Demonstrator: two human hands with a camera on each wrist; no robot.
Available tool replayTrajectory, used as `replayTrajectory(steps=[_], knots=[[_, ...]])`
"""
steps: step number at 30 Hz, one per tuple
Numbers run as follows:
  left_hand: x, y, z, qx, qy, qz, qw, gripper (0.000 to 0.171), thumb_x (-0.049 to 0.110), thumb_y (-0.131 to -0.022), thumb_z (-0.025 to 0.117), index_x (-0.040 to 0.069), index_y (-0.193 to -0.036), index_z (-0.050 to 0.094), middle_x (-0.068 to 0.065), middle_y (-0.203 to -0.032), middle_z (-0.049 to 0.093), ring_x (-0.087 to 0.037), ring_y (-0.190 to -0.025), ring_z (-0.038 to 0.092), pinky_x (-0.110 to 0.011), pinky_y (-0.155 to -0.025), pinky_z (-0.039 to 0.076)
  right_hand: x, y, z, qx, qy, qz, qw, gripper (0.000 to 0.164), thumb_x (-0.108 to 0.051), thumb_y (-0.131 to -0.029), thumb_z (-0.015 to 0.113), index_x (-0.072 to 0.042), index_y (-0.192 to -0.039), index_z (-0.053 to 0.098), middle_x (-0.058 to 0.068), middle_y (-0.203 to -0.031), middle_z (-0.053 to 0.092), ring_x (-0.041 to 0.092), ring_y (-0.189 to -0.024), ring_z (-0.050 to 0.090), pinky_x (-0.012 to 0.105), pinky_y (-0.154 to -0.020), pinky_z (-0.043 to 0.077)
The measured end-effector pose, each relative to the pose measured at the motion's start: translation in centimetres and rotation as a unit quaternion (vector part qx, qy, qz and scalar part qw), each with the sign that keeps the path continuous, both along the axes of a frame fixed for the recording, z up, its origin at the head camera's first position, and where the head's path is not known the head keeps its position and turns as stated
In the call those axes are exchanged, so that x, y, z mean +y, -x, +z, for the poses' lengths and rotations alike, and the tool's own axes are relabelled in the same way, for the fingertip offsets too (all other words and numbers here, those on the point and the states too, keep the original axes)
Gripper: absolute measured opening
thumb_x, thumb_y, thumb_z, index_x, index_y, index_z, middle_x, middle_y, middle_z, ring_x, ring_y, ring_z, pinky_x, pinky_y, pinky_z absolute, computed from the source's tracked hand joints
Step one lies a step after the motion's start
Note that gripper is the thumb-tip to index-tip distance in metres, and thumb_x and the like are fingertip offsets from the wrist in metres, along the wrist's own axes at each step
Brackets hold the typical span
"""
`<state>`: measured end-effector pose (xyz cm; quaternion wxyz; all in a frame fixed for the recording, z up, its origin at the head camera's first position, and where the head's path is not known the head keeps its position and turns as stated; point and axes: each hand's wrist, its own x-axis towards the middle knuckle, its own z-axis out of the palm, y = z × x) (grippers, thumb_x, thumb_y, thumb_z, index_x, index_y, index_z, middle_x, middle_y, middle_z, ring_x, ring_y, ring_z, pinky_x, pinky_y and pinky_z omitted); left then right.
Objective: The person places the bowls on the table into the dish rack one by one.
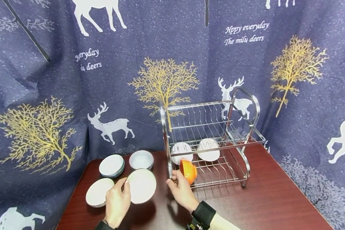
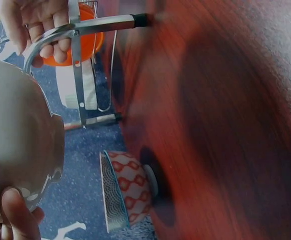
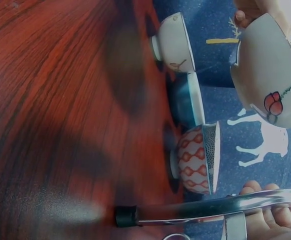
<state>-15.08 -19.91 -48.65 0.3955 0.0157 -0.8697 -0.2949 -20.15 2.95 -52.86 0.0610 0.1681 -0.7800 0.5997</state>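
Note:
My left hand [image 1: 118, 199] holds a white bowl [image 1: 141, 186] by its edge, raised above the table. In the right wrist view this bowl [image 3: 270, 75] has a red flower painted on its outer side. My right hand [image 1: 182, 188] is at the front left post of a two-tier metal dish rack [image 1: 167, 153], fingers curled round the tube. Just beyond those fingers an orange bowl [image 1: 189, 172] sits tilted on its side in the lower tier. Two white bowls [image 1: 181, 152] [image 1: 208, 150] stand behind it in the same tier.
Left on the dark red table [image 1: 276, 191] are a white bowl [image 1: 97, 193], a teal bowl with a pale inside [image 1: 112, 164], and a red-patterned bowl [image 1: 141, 159]. A blue curtain with deer and trees [image 1: 149, 41] hangs close behind the table and rack.

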Motion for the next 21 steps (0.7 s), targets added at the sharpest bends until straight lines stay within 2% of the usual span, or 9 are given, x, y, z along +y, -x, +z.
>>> replayTrajectory(steps=[6,12,16,19,21], knots=[[0.7,-0.2,0.0,0.007,0.003,-0.007,0.9999,0.01,-0.001,-0.082,0.065,0.0,-0.091,0.071,-0.014,-0.078,0.07,-0.027,-0.065,0.065,-0.046,-0.056,0.048,0.1,-0.3,0.5,-0.016,0.007,-0.008,1.0,0.036,-0.019,-0.092,0.062,-0.001,-0.121,0.052,0.008,-0.102,0.06,0.014,-0.088,0.061,0.027,-0.078,0.052],[1.1,0.0,0.0,0.02,0.013,-0.019,0.9995,0.01,0.0,-0.083,0.065,-0.001,-0.091,0.07,-0.015,-0.082,0.071,-0.029,-0.07,0.067,-0.047,-0.058,0.05,0.3,-0.9,1.1,-0.011,0.021,-0.002,1.0,0.045,-0.025,-0.094,0.061,0.001,-0.128,0.047,0.019,-0.122,0.056,0.028,-0.11,0.058,0.039,-0.093,0.048],[1.5,-0.1,0.0,0.027,0.014,-0.028,0.9991,0.011,0.0,-0.082,0.066,-0.001,-0.092,0.07,-0.014,-0.084,0.071,-0.028,-0.072,0.068,-0.046,-0.059,0.05,0.3,-1.3,1.6,0.061,-0.017,-0.018,0.998,0.049,-0.028,-0.094,0.06,0.0,-0.132,0.047,0.017,-0.133,0.052,0.028,-0.121,0.052,0.043,-0.099,0.042],[1.8,-0.2,0.2,0.032,0.015,-0.034,0.9988,0.011,-0.001,-0.082,0.066,0.0,-0.092,0.07,-0.013,-0.085,0.071,-0.025,-0.073,0.068,-0.043,-0.06,0.05,0.2,-1.7,2.0,0.126,-0.048,-0.031,0.99,0.05,-0.028,-0.093,0.062,-0.002,-0.133,0.048,0.012,-0.138,0.049,0.025,-0.126,0.047,0.043,-0.101,0.04],[2.1,-0.3,0.3,0.039,0.017,-0.04,0.9983,0.012,-0.001,-0.081,0.067,0.0,-0.092,0.07,-0.012,-0.086,0.071,-0.022,-0.073,0.068,-0.041,-0.059,0.05,0.1,-2.0,2.2,0.154,-0.059,-0.033,0.986,0.048,-0.027,-0.092,0.063,-0.004,-0.133,0.05,0.01,-0.137,0.05,0.023,-0.125,0.048,0.043,-0.101,0.04]])
